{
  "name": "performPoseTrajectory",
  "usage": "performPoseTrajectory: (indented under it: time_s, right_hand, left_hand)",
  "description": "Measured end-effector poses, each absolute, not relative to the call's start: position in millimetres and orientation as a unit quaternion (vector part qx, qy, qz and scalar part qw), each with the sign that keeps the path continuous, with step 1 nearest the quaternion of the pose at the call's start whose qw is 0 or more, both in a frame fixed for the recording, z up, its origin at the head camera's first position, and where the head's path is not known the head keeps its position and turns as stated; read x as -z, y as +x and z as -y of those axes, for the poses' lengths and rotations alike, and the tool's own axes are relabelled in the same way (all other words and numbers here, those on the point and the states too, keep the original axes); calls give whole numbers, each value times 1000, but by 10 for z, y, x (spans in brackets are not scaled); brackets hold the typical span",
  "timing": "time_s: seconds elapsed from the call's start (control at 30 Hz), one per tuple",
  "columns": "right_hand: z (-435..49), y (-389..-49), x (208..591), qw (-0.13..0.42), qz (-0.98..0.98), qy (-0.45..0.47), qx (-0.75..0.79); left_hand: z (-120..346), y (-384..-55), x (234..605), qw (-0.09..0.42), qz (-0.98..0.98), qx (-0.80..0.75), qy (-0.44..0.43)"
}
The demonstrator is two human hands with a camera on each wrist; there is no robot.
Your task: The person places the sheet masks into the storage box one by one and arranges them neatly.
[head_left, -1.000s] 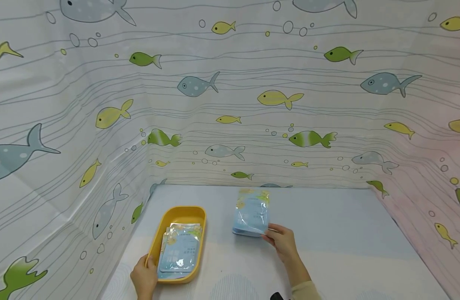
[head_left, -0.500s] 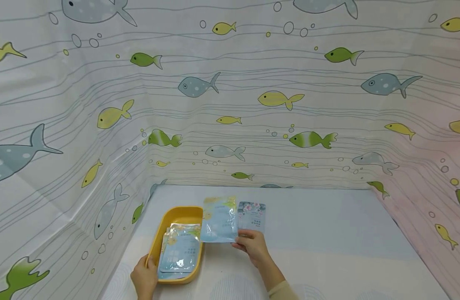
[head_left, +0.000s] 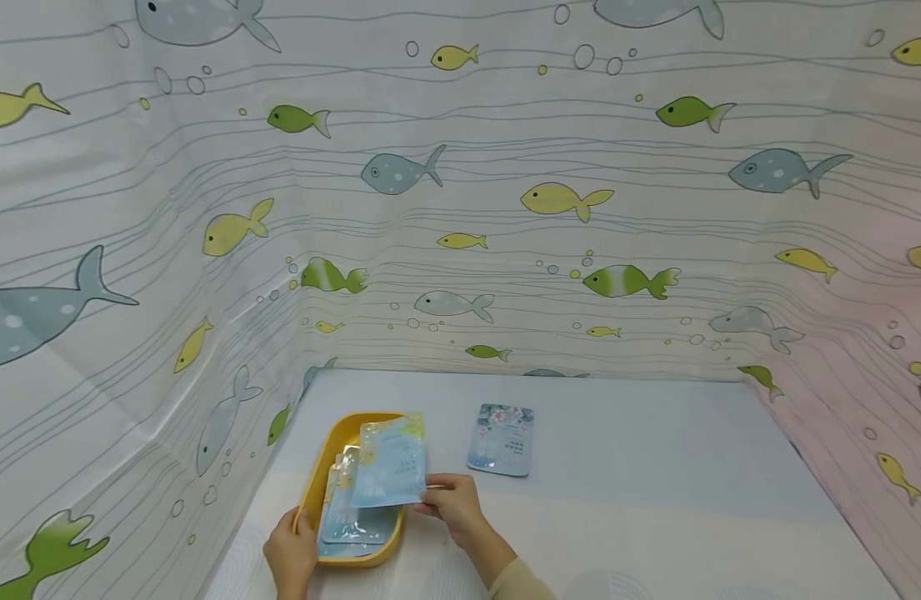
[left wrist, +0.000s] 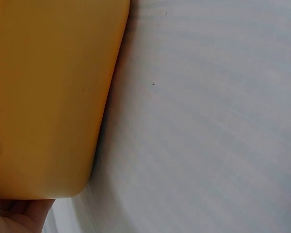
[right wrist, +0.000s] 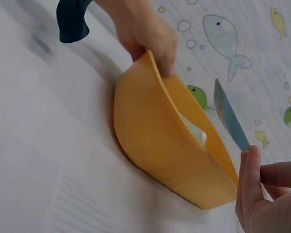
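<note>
My left hand grips the near left rim of a yellow plastic basket, thumb over the edge. My right hand pinches the lower right corner of a light blue sachet with yellow print, like a face mask packet. That sachet is held over the basket's right side, above several similar blue sachets lying inside. In the right wrist view the pinched sachet appears edge-on, above the level of the basket rim. The left wrist view shows mostly the basket's outer wall.
A grey-blue sachet with pink flowers lies flat on the pale table, right of the basket. A fish-print sheet stands around the back and sides of the table.
My right hand has carried the blue sachet leftward from on top of the flowered sachet to over the basket, uncovering the flowered one. The left hand has stayed on the rim.
</note>
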State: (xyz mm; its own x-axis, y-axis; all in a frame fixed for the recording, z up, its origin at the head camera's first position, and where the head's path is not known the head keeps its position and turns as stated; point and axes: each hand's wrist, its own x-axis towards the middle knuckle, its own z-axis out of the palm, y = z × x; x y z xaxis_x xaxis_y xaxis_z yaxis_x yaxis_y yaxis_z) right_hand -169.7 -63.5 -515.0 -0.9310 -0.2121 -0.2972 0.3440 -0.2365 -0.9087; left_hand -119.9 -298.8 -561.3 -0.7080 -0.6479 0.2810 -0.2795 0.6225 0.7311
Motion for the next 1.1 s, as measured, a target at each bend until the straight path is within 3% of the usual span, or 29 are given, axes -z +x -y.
performPoseTrajectory:
  time_s: [0.17,0.53,1.1]
  right_hand:
    - [772,-1682,5165,173,-596,65,781]
    - [1053,-1611,5197,178,-620,71,761]
    - [1051,-1576,5288,100,-747,-31,656]
  left_hand:
    - [2989,-1211,5615,262,861,339,275]
    - [3025,-1216,5727,337,850,331,233]
    - [2987,-1204,5639,310,860,322,244]
